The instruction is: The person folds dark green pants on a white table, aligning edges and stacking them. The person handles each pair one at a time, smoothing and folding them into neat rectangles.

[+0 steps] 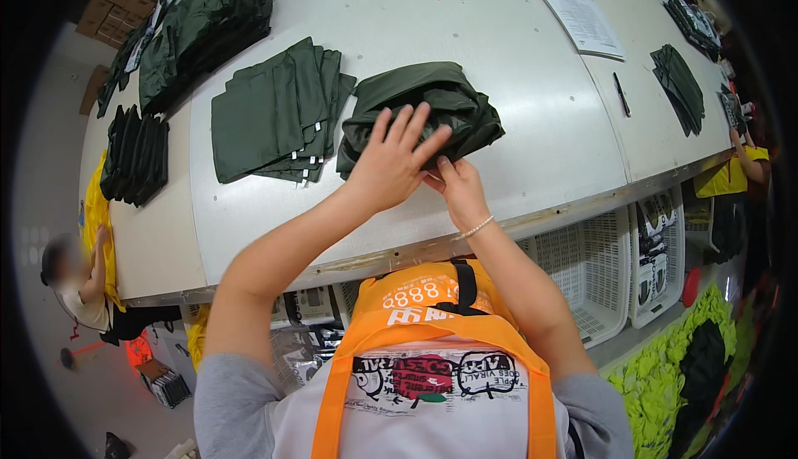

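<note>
A dark green, crumpled fabric bundle [407, 83], perhaps a folded garment, lies on the table before me. My left hand [395, 158] rests against its near side, fingers spread apart. Close beside it, my right hand [460, 190] has thumb and fingers pinched together at the bundle's near right edge; the exact fold between them is partly hidden. Just left of the bundle is a fanned stack of flat dark green fabric pieces [258, 122], with small white tags along its near edge.
Dark folded items [135, 155] and a large green heap [204, 35] occupy the table's left. Papers [582, 22], a pen [622, 95] and folded green pieces [677, 85] lie right. White crates [582, 268] stand below the edge. Other people work at both sides.
</note>
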A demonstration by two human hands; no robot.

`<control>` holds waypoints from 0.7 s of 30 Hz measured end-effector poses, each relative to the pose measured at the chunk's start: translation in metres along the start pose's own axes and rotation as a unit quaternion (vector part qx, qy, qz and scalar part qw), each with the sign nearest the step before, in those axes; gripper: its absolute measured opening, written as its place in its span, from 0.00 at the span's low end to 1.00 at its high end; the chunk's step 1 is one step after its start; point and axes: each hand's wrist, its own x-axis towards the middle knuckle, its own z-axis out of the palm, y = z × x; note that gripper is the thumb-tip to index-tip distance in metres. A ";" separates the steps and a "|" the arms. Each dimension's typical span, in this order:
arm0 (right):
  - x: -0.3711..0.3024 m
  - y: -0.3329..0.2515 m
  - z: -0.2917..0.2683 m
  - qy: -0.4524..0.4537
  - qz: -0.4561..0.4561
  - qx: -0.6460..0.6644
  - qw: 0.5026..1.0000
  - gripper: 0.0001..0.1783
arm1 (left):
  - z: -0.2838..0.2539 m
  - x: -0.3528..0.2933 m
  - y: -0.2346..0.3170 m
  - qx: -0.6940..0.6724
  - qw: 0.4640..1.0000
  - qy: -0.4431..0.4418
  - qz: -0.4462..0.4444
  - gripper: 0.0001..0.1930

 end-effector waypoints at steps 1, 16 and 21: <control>-0.004 -0.003 0.003 0.003 -0.008 -0.001 1.000 0.12 | 0.006 0.002 0.003 0.030 0.999 0.006 0.027 0.36; 0.037 0.015 -0.008 0.150 -0.116 -0.299 0.935 0.15 | 0.022 0.038 0.005 0.088 0.995 0.036 0.040 0.34; 0.005 0.007 -0.007 0.126 -0.044 -0.156 0.979 0.15 | 0.038 0.043 0.009 0.128 0.986 0.024 0.100 0.35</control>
